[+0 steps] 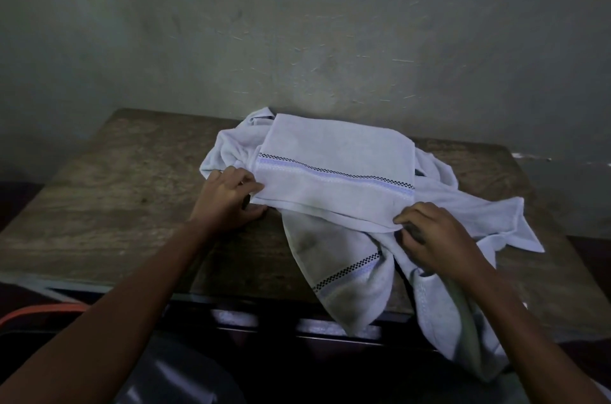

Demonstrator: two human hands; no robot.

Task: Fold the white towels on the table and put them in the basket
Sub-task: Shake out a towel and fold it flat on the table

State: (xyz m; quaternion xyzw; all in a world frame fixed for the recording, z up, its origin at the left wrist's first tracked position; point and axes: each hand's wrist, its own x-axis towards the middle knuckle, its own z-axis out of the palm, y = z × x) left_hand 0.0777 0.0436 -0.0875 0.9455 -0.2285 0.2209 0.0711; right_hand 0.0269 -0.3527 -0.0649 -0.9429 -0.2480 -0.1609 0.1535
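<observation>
A white towel (pixel 334 169) with a checkered and blue stripe lies folded flat on top of a heap of other white towels on the wooden table (pixel 109 179). My left hand (pixel 228 197) pinches its near left corner, thumb underneath. My right hand (pixel 433 235) grips its near right edge with curled fingers. A second striped white towel (pixel 344 278) hangs over the table's front edge, and more white cloth (pixel 463 205) spreads to the right. No basket is in view.
A grey wall (pixel 297 23) rises straight behind the table. An orange curved rim (pixel 39 309) shows at the lower left beside the table. A dark frame with pale panels (pixel 297 324) runs under the table's front edge.
</observation>
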